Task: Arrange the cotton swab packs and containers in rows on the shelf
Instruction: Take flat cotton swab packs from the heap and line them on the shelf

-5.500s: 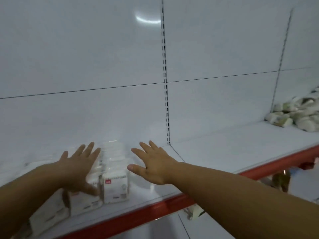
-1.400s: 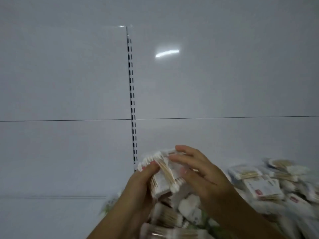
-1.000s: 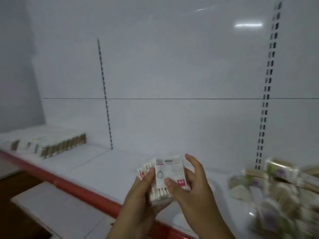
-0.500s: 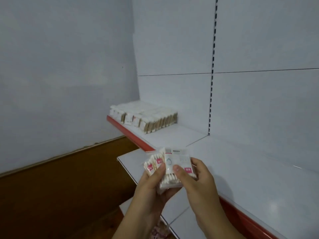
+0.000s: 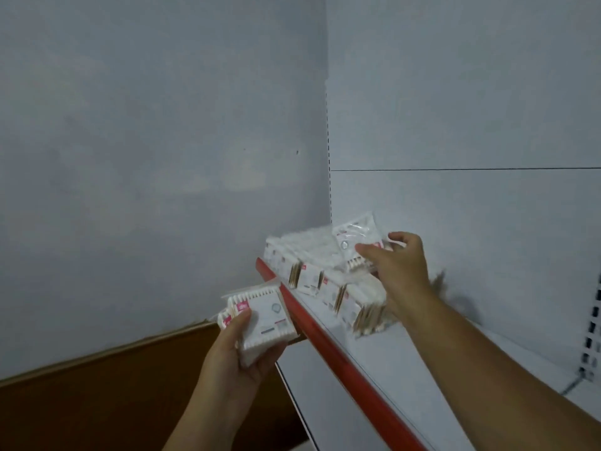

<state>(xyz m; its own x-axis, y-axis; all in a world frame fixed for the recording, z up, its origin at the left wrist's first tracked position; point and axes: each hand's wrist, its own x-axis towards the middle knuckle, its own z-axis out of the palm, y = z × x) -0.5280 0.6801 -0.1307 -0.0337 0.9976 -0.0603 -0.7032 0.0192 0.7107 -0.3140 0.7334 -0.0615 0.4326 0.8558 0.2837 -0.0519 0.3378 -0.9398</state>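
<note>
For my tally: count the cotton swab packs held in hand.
3 at least: one pack in the right hand above the shelved rows; two show in the stack gripped by the left hand. More may hide in that stack.

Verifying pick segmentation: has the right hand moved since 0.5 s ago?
Yes. The right hand left the stack in the left hand and crossed the red shelf edge, now holding one pack above the shelved rows.

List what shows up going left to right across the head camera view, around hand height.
Left hand gripping a stack of packs, shelved rows of packs, right hand pinching a single pack, slotted upright.
</note>
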